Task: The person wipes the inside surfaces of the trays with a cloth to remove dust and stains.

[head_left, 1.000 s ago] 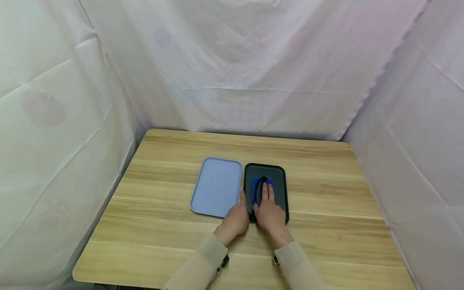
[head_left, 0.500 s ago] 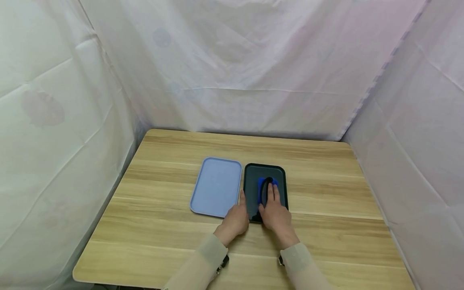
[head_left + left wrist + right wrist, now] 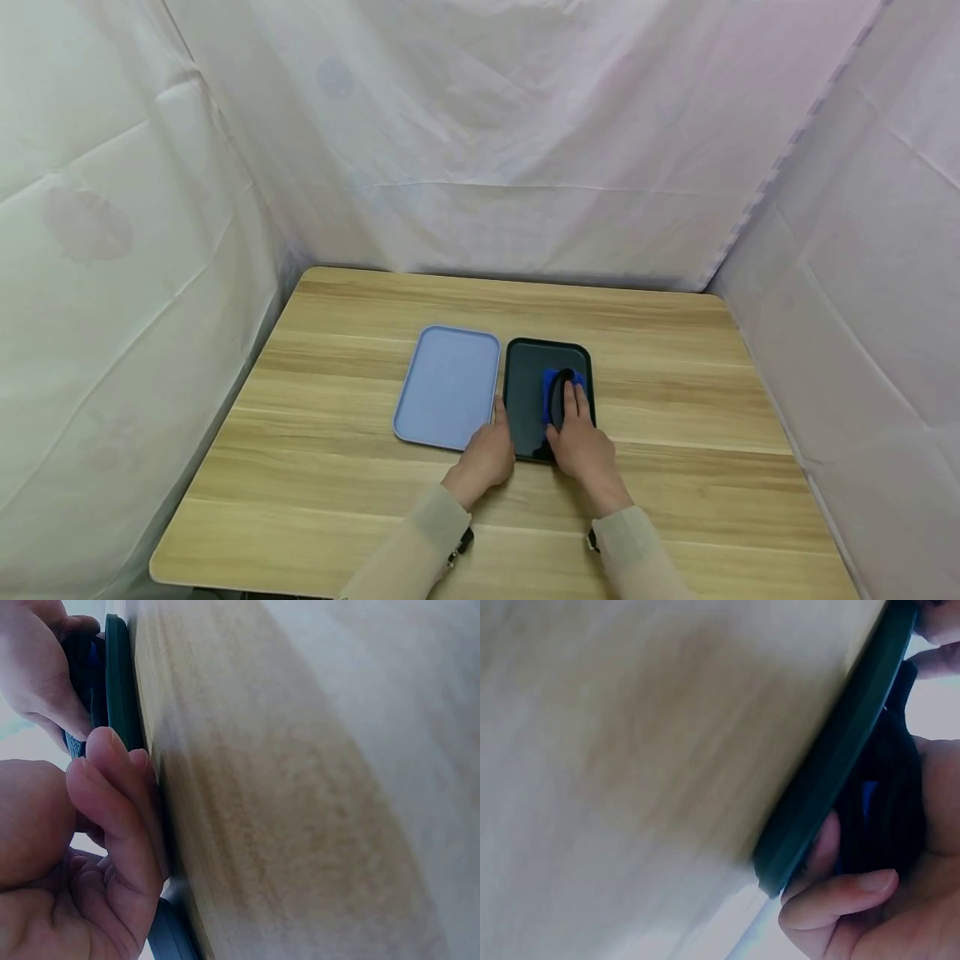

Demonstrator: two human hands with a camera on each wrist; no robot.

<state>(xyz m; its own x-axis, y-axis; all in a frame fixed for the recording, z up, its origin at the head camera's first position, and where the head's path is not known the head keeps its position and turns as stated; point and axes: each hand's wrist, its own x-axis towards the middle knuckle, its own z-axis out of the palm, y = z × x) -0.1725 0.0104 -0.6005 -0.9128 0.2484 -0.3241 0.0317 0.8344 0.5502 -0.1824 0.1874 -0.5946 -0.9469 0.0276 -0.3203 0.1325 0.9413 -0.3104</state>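
A dark green tray (image 3: pixel 527 375) lies on the wood-grain table, right of a pale blue tray (image 3: pixel 448 388). On its right half sits a scrubber (image 3: pixel 557 402) with a black arched handle and a blue base. My right hand (image 3: pixel 585 450) grips this handle, two fingers stretched forward along it; the thumb shows at its side in the right wrist view. At the near left corner of the dark green tray, my left hand (image 3: pixel 486 457) holds the edge, its index finger straight along the left side. Curled fingers (image 3: pixel 112 776) show at the tray's rim in the left wrist view.
A narrow gap separates the two trays. The table (image 3: pixel 337 467) has rounded corners and is enclosed by pale curtains (image 3: pixel 480 133) at the back and both sides. Light sleeves cover both forearms, with dark straps at the wrists.
My right hand has slid the scrubber rightward across the dark green tray, from its middle towards its right side. The left hand and both trays have kept their places.
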